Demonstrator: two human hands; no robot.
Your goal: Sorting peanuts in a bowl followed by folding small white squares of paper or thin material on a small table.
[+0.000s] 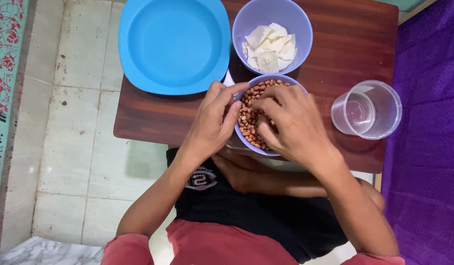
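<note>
My left hand (213, 120) cups the rim of the small lavender plastic bowl of brown peanuts (251, 122) on the dark wooden table (335, 39), while my right hand (286, 120) pinches peanuts inside it.

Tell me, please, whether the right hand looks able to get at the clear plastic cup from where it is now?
Probably yes: the clear plastic cup stands apart on the wooden table, just beside the right hand, with nothing between them.
</note>
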